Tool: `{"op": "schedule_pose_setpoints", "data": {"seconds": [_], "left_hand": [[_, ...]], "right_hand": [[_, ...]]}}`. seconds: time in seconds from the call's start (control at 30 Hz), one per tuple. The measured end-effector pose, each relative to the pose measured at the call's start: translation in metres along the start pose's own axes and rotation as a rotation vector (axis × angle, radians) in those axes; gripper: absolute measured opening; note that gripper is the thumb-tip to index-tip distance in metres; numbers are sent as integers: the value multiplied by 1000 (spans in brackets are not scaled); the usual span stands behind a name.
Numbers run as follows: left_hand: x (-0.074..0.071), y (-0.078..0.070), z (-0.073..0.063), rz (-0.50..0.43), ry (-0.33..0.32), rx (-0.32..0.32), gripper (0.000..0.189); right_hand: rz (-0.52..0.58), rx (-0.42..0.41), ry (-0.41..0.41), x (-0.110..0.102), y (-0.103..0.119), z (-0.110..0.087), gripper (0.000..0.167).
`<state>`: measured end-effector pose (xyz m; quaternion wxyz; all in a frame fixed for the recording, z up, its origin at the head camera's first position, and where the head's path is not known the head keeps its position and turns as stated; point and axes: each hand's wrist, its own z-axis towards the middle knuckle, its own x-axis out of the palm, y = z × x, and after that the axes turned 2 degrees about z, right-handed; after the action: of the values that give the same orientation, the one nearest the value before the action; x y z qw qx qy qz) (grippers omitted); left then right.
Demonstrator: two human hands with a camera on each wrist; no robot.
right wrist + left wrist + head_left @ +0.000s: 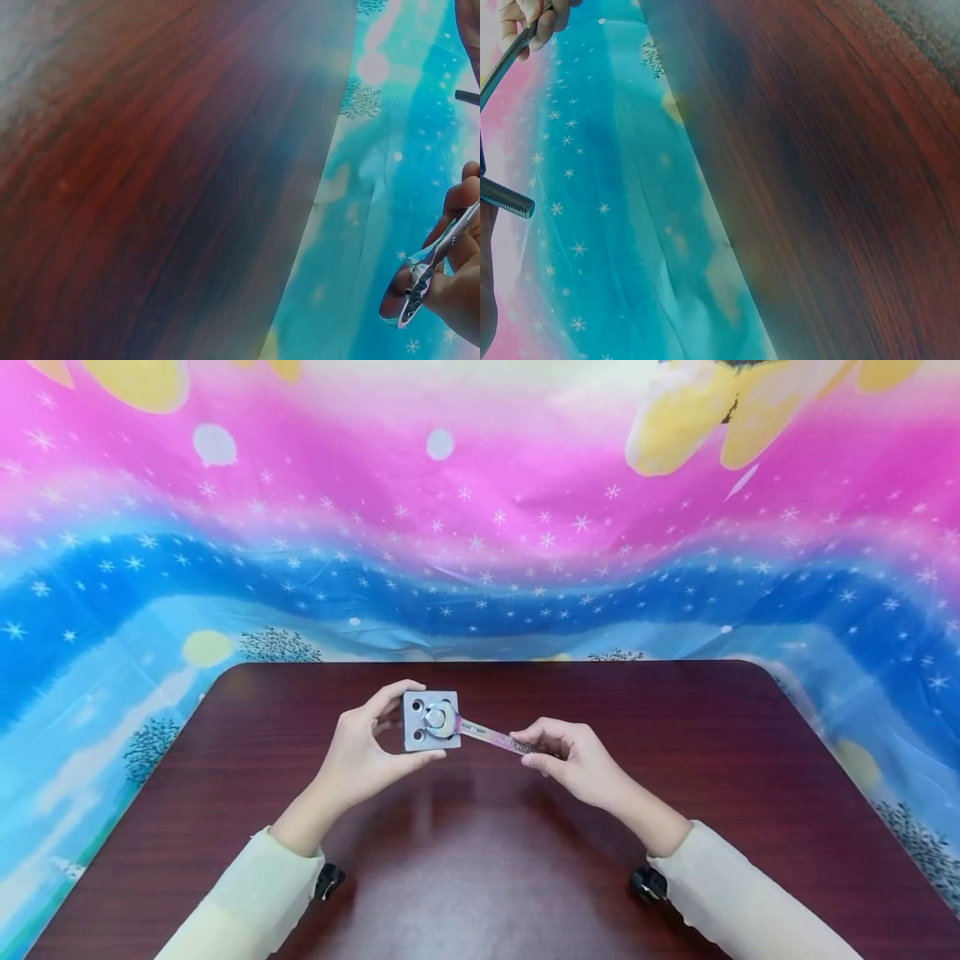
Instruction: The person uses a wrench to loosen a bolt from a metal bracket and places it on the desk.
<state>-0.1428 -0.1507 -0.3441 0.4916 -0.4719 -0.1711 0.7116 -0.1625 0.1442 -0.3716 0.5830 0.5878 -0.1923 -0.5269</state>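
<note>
In the head view my left hand [363,752] holds a grey metal block [412,720] by its top and bottom edges, fingers above and thumb below. The block's face has round holes and a bolt head [435,718]. A shiny wrench [483,732] with one end around the bolt head slants down to the right. My right hand [581,764] pinches its far end between thumb and fingers. Out of the block's back sticks the bolt's threaded shank [510,199], at the left edge of the left wrist view. The wrench's free end [416,292] shows beyond my right fingers.
Both hands are raised over a dark reddish-brown wooden table [480,877] with rounded far corners. Behind and beside it hangs a pink and blue cloth [480,543] with snowflakes. A black wrist device [328,882] shows at the left cuff, another [648,884] at the right.
</note>
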Motion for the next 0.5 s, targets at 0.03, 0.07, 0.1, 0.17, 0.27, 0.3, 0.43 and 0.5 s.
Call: {"op": "schedule_pose_setpoints", "data": {"seconds": [0.03,0.07,0.1,0.17,0.27,0.3,0.43,0.5], "left_hand": [[0,0,-1,-1,0,-6,78],[0,1,-1,-2,-1,-11,78],[1,1,-2,-3,-2,-15,78],[1,1,-3,-4,-2,-21,78],[0,2,-4,-5,-1,-24,78],[0,2,-4,-4,0,-23,78],[-1,0,-2,-3,-2,-13,79],[-2,0,-2,0,-6,-10,79]], "right_hand": [[-6,5,1,0,1,0,26],[-10,10,3,-1,1,0,26],[-14,13,6,-1,1,0,26],[-17,19,10,0,3,0,26],[-26,21,8,0,4,-1,26],[-29,20,6,0,4,-1,26],[-43,24,-5,0,5,0,26],[-45,22,-11,0,5,1,26]]}}
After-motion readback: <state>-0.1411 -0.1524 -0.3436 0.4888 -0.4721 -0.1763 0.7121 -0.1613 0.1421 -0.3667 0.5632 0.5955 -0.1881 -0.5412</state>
